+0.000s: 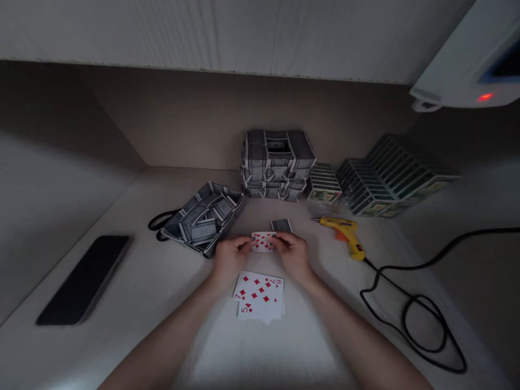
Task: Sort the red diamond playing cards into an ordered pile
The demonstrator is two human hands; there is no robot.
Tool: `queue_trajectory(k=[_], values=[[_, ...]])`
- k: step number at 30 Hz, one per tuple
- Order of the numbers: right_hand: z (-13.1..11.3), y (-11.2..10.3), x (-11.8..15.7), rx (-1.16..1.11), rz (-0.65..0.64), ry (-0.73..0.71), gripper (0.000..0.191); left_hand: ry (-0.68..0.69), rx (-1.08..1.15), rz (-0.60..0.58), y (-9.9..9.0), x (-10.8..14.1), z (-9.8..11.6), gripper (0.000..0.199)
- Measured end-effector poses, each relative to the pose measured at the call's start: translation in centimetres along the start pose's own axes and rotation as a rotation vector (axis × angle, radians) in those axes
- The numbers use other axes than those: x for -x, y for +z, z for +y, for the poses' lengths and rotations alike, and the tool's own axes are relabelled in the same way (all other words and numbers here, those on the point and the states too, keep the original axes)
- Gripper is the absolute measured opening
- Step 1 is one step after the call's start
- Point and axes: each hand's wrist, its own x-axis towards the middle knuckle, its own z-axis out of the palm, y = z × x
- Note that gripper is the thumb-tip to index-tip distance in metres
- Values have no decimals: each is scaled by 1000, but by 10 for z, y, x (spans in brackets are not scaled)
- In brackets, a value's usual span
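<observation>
Red-and-white playing card (pixel 263 242) is just below the centre of the frame, pinched at its two ends by the fingers of the left hand (pixel 231 257) and the right hand (pixel 296 254). It could bend or crease if both hands push inward too strongly. Lower down, loose cards (pixel 260 295) lie in an uneven pile; a low wrist might scatter them.
</observation>
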Motion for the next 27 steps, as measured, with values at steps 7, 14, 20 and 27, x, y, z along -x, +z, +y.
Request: queue_trajectory(k=[7, 14, 20, 27], values=[[-2, 0, 0, -10, -33, 34, 15, 0, -40, -43, -2, -2, 4, 12], [-19, -1, 1, -240, -143, 178, 24, -96, 273, -114, -2, 3, 9, 23], [-28, 1, 4, -344, -195, 227, 29, -215, 510, -109, -2, 3, 18, 36], [-30, 5, 8, -348, -163, 246, 36, -265, 486, -30, -1, 3, 19, 38]])
